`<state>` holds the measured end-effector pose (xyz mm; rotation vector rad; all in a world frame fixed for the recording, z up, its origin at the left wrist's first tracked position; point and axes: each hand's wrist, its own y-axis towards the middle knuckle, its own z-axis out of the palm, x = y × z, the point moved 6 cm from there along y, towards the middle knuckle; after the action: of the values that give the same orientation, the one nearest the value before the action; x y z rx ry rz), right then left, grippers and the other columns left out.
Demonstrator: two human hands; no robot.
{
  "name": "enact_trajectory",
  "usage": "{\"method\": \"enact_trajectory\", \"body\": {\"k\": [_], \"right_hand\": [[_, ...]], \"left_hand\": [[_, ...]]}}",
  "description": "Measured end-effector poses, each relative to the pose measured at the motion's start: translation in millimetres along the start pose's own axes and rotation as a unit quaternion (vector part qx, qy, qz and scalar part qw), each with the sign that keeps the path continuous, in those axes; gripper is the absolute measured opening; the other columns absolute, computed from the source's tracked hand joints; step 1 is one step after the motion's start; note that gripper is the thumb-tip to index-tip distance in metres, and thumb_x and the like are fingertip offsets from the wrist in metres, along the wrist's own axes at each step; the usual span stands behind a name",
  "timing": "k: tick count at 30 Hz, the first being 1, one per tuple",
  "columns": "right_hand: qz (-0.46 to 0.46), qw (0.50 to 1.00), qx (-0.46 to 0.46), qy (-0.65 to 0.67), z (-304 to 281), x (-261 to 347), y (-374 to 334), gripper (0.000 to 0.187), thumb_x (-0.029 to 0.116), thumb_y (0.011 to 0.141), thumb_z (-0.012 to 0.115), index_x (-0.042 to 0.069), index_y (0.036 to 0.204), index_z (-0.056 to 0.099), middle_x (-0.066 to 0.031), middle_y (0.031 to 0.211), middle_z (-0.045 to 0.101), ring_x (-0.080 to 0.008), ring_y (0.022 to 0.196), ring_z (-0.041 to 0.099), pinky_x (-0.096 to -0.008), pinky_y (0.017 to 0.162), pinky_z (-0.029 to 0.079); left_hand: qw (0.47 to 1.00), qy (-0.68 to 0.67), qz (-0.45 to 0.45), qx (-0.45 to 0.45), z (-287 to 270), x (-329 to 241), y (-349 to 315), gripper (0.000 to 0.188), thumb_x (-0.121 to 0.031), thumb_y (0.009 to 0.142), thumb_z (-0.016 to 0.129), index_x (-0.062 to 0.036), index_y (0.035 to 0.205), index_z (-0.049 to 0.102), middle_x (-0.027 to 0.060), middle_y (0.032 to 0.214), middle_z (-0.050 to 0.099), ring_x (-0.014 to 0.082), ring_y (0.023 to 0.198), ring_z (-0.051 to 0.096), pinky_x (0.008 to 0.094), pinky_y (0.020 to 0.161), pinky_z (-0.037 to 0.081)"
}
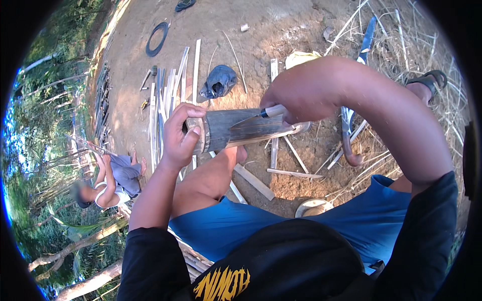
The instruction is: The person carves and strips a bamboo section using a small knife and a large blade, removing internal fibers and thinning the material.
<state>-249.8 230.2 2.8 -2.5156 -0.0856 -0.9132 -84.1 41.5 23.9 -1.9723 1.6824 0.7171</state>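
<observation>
Left hand clamps end of bamboo resting across knee, steadying it; right hand closed on knife, blade laid along culm for shaving

The one camera sat on my head and looked steeply down over my chest and lap, close to my left hand and right hand at the middle of the view. Its fisheye lens bent the dirt ground away toward the far rim, trees curling up the left edge.
</observation>
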Motion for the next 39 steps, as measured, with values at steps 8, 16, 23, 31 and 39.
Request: {"method": "enact_trajectory", "body": {"k": [8,16,23,31,39], "right_hand": [[0.076,0.986,-0.083,0.119,47.6,15.3,-16.8,0.042,0.024,0.097,0.061,0.01,0.137,0.057,-0.0193,0.109,0.071,-0.0366,0.101,0.069,-0.0502,0.088,0.053],[0.157,0.95,-0.196,0.185,192.8,-93.0,-53.9,0.037,0.027,0.102,0.054,0.005,0.132,0.056,-0.0199,0.11,0.07,-0.0371,0.1,0.07,-0.0485,0.089,0.054],[0.137,0.864,-0.123,0.469,192.8,35.1,-39.8,0.032,0.033,0.103,0.054,0.004,0.116,0.055,-0.0208,0.095,0.066,-0.0385,0.092,0.067,-0.0504,0.083,0.05],[0.124,0.816,-0.148,0.545,195.4,83.4,-44.7,0.033,0.033,0.103,0.055,0.001,0.113,0.057,-0.0236,0.093,0.065,-0.0412,0.091,0.065,-0.0497,0.082,0.048],[0.094,0.808,-0.158,0.56,211.4,98.6,-44.7,0.035,0.032,0.104,0.054,0.0,0.117,0.058,-0.025,0.095,0.065,-0.0393,0.092,0.066,-0.0486,0.083,0.048]], "left_hand": [[0.996,-0.038,-0.053,-0.058,1.9,3.9,-8.6,0.03,-0.011,0.083,0.052,0.0042,0.106,0.063,0.017,0.107,0.064,0.026,0.105,0.061,0.0367,0.1,0.043],[0.99,-0.055,-0.108,-0.072,-18.4,58.1,-30.3,0.028,-0.008,0.083,0.048,0.0038,0.103,0.064,0.0129,0.105,0.066,0.0217,0.104,0.061,0.0333,0.098,0.043],[0.978,-0.068,-0.168,-0.107,-3.7,36.7,-48.3,0.034,-0.012,0.085,0.044,0.0036,0.107,0.065,0.0135,0.11,0.068,0.0206,0.108,0.06,0.0324,0.101,0.041],[0.976,0.009,-0.141,-0.165,17.5,-7.3,-79.9,0.03,-0.007,0.086,0.047,0.0022,0.108,0.066,0.006,0.095,0.063,0.0124,0.085,0.052,0.0273,0.079,0.041],[0.969,0.031,-0.136,-0.206,38.2,-31.3,-113.5,0.03,-0.007,0.09,0.046,0.0042,0.11,0.066,0.0131,0.101,0.067,0.019,0.094,0.061,0.0316,0.089,0.046]]}}
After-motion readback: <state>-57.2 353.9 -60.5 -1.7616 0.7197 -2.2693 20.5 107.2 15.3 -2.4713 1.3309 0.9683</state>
